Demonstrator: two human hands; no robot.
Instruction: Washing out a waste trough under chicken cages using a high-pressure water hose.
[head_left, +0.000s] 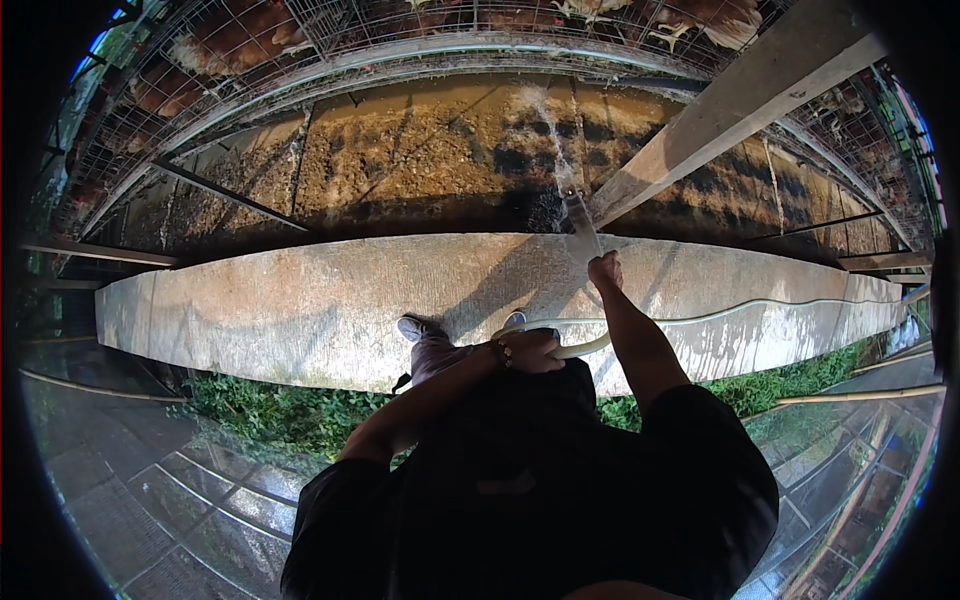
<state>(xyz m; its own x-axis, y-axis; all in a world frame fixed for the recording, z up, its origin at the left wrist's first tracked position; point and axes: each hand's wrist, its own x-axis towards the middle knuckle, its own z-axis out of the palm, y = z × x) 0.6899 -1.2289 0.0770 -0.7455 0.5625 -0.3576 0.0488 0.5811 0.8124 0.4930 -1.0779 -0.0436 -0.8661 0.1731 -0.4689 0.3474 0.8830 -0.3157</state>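
Observation:
My right hand (606, 271) is stretched forward, closed around the outlet end of a pale hose, most of which the fist hides. From it a water jet (556, 146) shoots past the walkway edge onto the wet, droppings-covered ground (420, 150) beneath the cages. At my waist, my left hand (534, 351) grips a bend of the pale garden hose (735, 309). The hose loops behind my right forearm and trails off along the walkway to the right. My shoes (411, 327) stand on the concrete walkway (262, 307).
Wire cages (300, 56) with brown hens (232, 37) run along the far side above the ground. A thick post (735, 120) slants up just right of the jet. Thin braces (229, 195) cross below the cages. Green plants (277, 412) grow along the walkway's near edge.

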